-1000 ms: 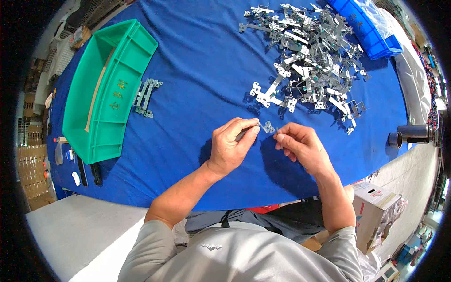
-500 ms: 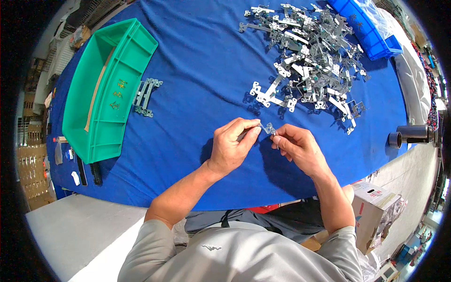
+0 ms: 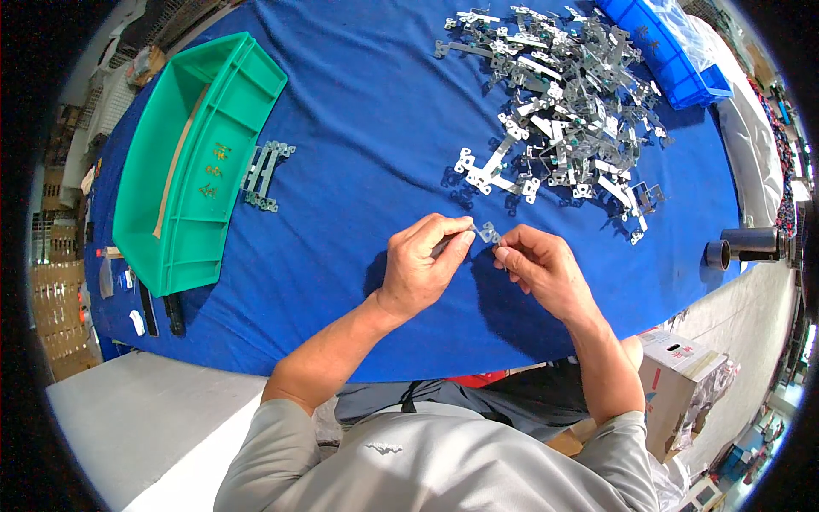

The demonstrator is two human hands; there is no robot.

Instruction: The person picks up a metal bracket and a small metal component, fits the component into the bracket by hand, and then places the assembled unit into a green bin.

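Observation:
A small silvery metal bracket [image 3: 487, 233] with holes in its end is held between my two hands, above the blue cloth. My left hand [image 3: 423, 260] pinches one side of it between thumb and fingers, which hide much of the part. At the other end, the thumb and forefinger of my right hand [image 3: 539, 266] are closed on the bracket's edge. Beyond my hands, to the right, lies a big tangled heap of similar metal brackets [image 3: 559, 128]. Several more brackets [image 3: 266, 177] are lined up beside the green bin on the left.
The green plastic bin [image 3: 223, 175] stands at the left of the blue-covered table [image 3: 358, 128]. A blue bin [image 3: 674, 60] sits at the far right, behind the heap. A dark cylinder [image 3: 751, 245] lies at the right edge. Below it, off the table, is a cardboard box [image 3: 670, 375].
Both hands stay almost in place. The bracket between them has turned very slightly; nothing else has visibly moved.

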